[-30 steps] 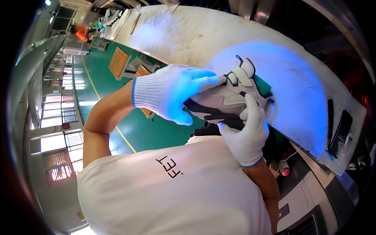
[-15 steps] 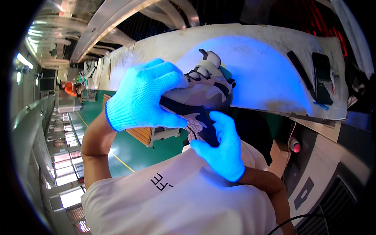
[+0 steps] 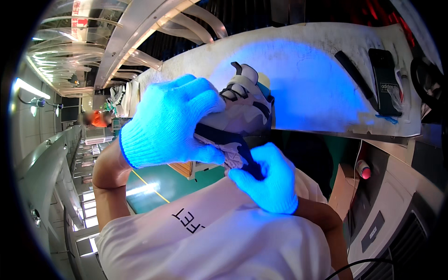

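A grey, white and black sneaker [image 3: 242, 109] is held up in front of my chest at the near edge of the table. Its laces and pull loop point away from me, and its dark and pale patterned underside [image 3: 234, 156] is toward me. My left hand [image 3: 170, 121], in a knit glove lit blue, wraps round the toe end and covers it. Lower down, my gloved right hand [image 3: 268, 179] has its thumb and fingers closed on the dark part of the underside. Both hands hide parts of the sneaker.
On the right of the pale, blue-lit table [image 3: 308, 79] lie a black bar-shaped object [image 3: 354, 77] and a dark phone-like object [image 3: 385, 81]. Several shoes [image 3: 119, 100] stand at the far left, near a person in orange [image 3: 99, 118]. A cardboard box [image 3: 344, 184] is below right.
My right fingers have closed in round the dark part of the underside. My left hand keeps its hold on the toe. The view has shifted slightly.
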A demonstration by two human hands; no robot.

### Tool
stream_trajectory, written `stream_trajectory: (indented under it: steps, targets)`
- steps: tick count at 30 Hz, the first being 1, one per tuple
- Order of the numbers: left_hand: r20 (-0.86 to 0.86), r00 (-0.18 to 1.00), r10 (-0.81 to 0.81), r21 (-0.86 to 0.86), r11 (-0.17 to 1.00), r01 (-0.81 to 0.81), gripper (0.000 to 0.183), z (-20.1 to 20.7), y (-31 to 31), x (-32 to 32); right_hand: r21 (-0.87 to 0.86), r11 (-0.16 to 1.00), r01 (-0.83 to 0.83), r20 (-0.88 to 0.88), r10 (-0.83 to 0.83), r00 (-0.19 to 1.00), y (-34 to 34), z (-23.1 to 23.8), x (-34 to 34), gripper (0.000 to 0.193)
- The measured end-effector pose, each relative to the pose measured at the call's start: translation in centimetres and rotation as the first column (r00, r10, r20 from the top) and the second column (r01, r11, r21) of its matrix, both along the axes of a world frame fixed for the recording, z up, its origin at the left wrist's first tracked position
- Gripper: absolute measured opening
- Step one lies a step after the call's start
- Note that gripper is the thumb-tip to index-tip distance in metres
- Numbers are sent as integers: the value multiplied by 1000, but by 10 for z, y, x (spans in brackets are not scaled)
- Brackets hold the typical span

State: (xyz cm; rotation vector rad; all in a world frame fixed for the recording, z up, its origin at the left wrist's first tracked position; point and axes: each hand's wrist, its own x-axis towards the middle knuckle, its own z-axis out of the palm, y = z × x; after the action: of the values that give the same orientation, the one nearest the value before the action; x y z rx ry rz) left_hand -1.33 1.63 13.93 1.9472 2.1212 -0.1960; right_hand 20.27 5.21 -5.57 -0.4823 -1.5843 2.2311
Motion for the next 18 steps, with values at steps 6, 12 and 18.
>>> stream_trajectory:
  steps: [6,12,18]
  targets:
    - [16,999,-34,6,999,34,79,0,6,5,228,958,171,-172,-134,976,26,-14,-24,54]
    - [79,997,-21,7,1000,21,81,-2,8,-7,207,962,180,-135,-154,979,15,0,-9,48]
    - [119,991,-61,85,995,51,82,-9,-5,-16,263,950,169,-165,-128,978,34,-18,-34,53]
